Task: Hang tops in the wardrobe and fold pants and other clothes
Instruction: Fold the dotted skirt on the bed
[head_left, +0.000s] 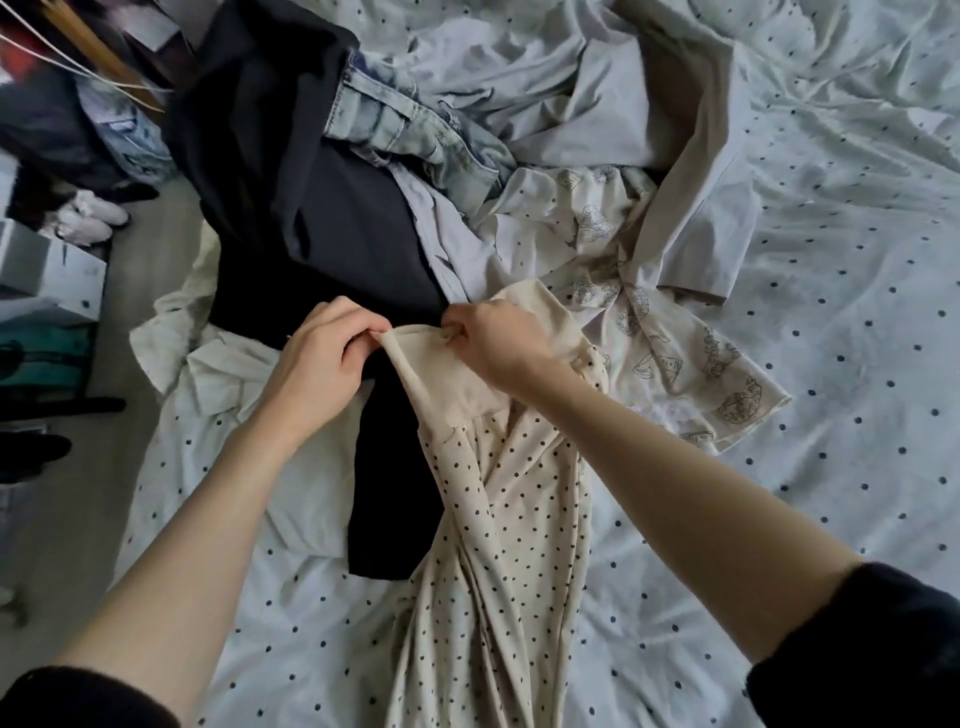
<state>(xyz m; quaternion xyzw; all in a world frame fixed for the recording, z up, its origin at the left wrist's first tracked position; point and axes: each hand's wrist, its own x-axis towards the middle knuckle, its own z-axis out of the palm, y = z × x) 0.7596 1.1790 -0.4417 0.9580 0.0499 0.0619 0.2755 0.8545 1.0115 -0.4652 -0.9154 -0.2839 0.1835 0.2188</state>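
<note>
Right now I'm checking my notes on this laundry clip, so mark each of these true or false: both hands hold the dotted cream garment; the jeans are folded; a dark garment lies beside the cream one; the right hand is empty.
1. Both hands hold the dotted cream garment. True: the left hand and right hand pinch its plain band.
2. The jeans are folded. False: they lie crumpled in the pile.
3. A dark garment lies beside the cream one. True.
4. The right hand is empty. False: it grips the band.
</note>
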